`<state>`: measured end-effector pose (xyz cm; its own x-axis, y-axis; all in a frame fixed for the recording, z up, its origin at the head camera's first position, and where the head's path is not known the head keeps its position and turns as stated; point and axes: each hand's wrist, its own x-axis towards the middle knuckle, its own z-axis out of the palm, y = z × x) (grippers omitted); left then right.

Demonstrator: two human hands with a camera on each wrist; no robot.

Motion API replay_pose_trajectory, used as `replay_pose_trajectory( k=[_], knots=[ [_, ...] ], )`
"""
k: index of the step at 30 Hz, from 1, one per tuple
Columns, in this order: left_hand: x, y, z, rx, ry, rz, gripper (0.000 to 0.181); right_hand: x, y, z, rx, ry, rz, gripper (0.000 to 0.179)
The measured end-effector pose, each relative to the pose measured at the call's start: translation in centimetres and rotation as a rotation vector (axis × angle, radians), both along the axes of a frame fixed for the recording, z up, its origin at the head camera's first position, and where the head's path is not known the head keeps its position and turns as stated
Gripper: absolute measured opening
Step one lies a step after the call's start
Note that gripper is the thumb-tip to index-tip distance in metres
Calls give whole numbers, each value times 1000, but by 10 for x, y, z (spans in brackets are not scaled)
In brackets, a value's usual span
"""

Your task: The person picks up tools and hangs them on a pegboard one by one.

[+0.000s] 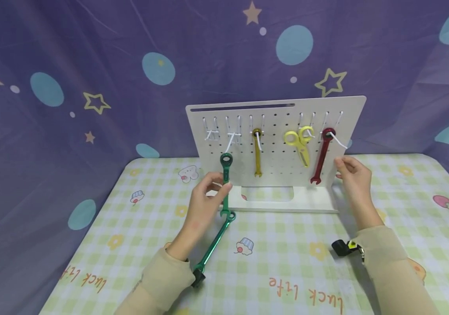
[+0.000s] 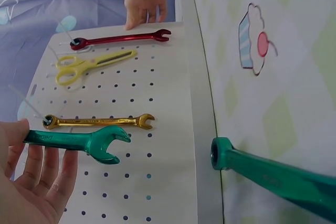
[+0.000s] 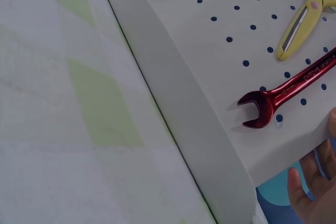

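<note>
My left hand (image 1: 207, 199) pinches a green combination wrench (image 1: 226, 176) between thumb and fingers. The wrench stands nearly upright before the white pegboard (image 1: 283, 175), ring end up, just below a hook tip; whether they touch I cannot tell. In the left wrist view its open jaw points toward the board's foot. My right hand (image 1: 354, 177) holds the pegboard's right edge, thumb in front; in the right wrist view, the other fingers (image 3: 315, 169) lie by that edge. A second green wrench (image 1: 214, 245) lies on the table, its lower end by the left sleeve.
On the board's hooks hang a gold wrench (image 1: 257, 157), yellow scissors (image 1: 302, 151) and a red wrench (image 1: 321, 159). Two white hooks (image 1: 210, 133) project at the board's left. A checked cloth (image 1: 287, 253) covers the table; a purple curtain (image 1: 216, 52) hangs behind.
</note>
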<state>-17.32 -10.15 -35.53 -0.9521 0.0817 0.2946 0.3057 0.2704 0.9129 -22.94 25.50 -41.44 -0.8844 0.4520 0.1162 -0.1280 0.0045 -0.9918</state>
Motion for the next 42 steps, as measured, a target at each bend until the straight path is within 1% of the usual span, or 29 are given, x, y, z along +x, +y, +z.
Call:
replay_pose_trajectory(
  k=[4,9,15,21,24,28,30,35,40,42],
  knots=[
    [-7,0,0,24,5,0,13,-1,0,-1,17,-7,-12,3],
    [-17,2,-2,43,3,-12,16,-4,0,-2,39,-9,-20,2],
    [-28,7,0,35,-3,-16,18,-3,1,-3,45,-5,-16,3],
    [-43,11,-2,26,28,-9,16,-3,1,-2,21,-8,-17,5],
    [-49,12,-3,26,38,-1,16,-2,1,-2,26,-10,-11,4],
    [-57,14,-4,9,33,15,16,-2,0,-1,28,1,-3,5],
    [-60,15,-4,-1,27,19,15,-2,0,-1,23,6,-4,9],
    [-69,17,-6,-21,7,27,15,-1,0,-2,10,12,-5,4],
    [-76,20,-8,0,-5,29,18,-1,1,-2,7,16,1,4],
    [-78,22,-9,11,-7,30,18,-2,0,-2,6,17,0,7]
  ],
)
